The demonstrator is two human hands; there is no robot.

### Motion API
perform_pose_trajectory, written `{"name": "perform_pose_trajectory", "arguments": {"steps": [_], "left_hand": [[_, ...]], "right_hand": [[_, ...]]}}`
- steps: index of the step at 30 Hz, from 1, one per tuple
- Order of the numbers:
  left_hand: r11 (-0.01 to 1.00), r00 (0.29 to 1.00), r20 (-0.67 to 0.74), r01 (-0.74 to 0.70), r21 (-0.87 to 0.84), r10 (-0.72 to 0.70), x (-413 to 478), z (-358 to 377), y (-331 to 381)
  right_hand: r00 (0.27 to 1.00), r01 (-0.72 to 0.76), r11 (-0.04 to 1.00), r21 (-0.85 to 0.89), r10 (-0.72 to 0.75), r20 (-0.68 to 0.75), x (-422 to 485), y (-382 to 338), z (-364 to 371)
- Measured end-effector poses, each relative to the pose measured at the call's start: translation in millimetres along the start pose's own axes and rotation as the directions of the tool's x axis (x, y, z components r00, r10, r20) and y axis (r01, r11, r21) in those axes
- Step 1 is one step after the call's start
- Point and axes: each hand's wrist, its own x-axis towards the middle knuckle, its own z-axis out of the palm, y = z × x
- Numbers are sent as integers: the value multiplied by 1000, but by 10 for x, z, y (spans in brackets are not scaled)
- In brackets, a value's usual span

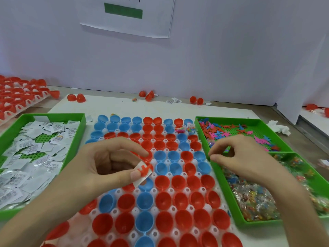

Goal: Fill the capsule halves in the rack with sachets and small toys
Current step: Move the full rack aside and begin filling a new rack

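Sachet [140, 181] and red toy [145, 170] pinched in left hand [106, 163] over rack [187, 190].

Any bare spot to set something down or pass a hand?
Best: the white board strip between the rack and the back wall, with only a few loose red halves along it. Smaller: the bare table right of the toy tray. Crowded: rack, sachet tray, toy tray.

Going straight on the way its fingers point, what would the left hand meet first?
The left hand, pinching a sachet, would likely meet the blue capsule halves first; its height over them is unclear.
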Motion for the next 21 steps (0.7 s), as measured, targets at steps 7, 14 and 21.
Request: {"name": "perform_pose_trajectory", "arguments": {"steps": [7,14,21], "left_hand": [[999,995,-85,-50,19,52,15,-13,-23],[999,995,-99,-31,8,31,20,-27,-35],[1000,995,-100,-20,13,21,22,-11,-28]], "right_hand": [[990,-113,994,17,111,89,-8,130,-35],[989,-82,997,-1,82,124,-31,138,-65],[985,-39,998,45,31,170,-43,202,-106]]}}
